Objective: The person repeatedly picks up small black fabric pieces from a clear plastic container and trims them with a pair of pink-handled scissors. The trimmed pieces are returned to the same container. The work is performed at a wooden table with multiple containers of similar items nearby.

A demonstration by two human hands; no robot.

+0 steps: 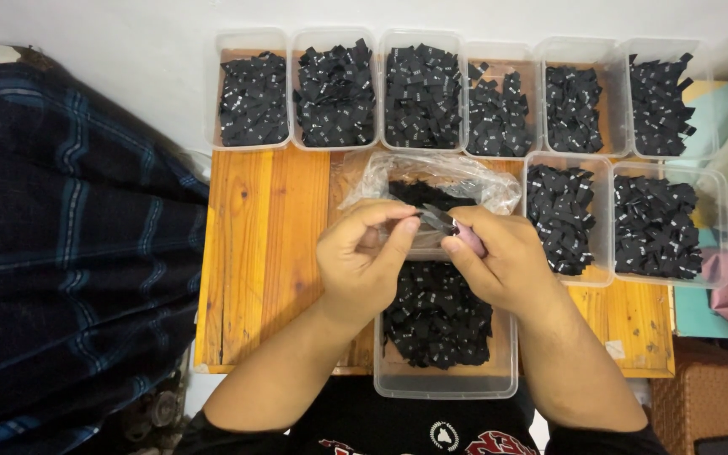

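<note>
Over a clear tub (446, 383) of black labels (436, 313) on the wooden worktop (267, 253), left hand (362, 257) fingers pinch one label (408, 217), right hand (499, 261) grips small snips (446, 222), plastic bag (440, 179) and eight filled tubs (253, 91) beyond.

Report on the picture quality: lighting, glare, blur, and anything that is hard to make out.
Head view: even, soft light with faint shadows under the hands; mild glare on the clear plastic bag; the left hand and right hand are sharp, but the small tool pinched between them is too dark to identify; the black pieces in the near tub merge together.
</note>
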